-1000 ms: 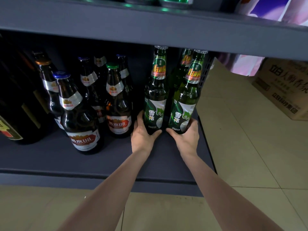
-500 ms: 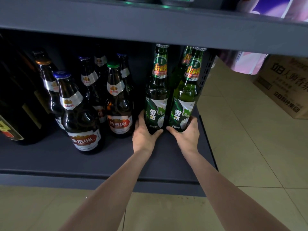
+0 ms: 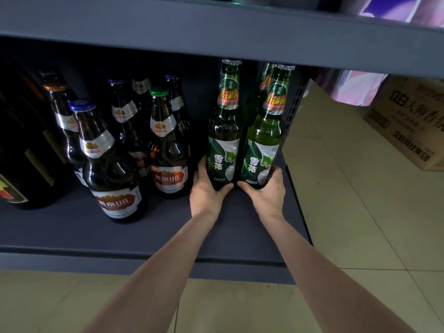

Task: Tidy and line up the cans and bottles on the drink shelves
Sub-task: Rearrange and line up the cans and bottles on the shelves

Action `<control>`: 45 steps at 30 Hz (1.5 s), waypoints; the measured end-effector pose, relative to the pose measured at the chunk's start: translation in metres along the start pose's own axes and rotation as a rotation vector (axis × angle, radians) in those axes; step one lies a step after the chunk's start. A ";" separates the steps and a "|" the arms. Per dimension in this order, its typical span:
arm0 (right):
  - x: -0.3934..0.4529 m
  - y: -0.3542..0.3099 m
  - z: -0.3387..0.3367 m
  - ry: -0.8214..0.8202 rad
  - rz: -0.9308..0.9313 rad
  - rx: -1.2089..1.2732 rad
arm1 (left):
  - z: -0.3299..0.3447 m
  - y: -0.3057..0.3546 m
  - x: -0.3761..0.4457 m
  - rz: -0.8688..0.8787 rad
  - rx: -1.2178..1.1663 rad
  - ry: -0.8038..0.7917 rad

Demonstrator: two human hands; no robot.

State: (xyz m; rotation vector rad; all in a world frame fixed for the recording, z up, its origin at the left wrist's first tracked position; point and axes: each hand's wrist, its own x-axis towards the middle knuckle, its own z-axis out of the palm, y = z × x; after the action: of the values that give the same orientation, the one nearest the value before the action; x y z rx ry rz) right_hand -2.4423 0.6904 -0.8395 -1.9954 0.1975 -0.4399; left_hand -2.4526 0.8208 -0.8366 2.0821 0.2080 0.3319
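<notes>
A dark grey metal shelf (image 3: 60,227) sits low over a floor of pale beige tiles (image 3: 348,212) with thin grout lines, and a second grey shelf board (image 3: 216,32) runs across above it. At the right, a brown cardboard box (image 3: 408,121) printed with dark characters stands on the floor, with pink and purple packaging (image 3: 348,90) behind it.

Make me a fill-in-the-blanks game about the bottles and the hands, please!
1. Each hand grips a ____ bottle near its base.
2. The left hand holds the left green bottle; the right hand holds the ____ one.
3. The brown bottles stand to the ____ of the green ones.
4. The front brown bottle has a ____ cap.

Missing words: green; right; left; blue
</notes>
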 end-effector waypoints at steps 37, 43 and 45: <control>-0.052 -0.017 -0.010 -0.037 -0.307 -0.145 | -0.063 -0.025 -0.031 0.229 0.199 -0.096; -0.064 -0.071 0.048 -0.304 -0.367 -0.090 | -0.142 -0.036 -0.041 0.279 0.252 -0.035; -0.063 -0.083 0.070 -0.345 -0.336 -0.052 | -0.167 -0.040 -0.049 0.272 0.242 0.007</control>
State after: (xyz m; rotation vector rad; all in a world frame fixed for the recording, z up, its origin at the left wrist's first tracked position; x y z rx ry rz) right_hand -2.4777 0.8068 -0.8070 -2.1262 -0.3487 -0.2950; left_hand -2.5521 0.9631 -0.7974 2.3538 -0.0345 0.4986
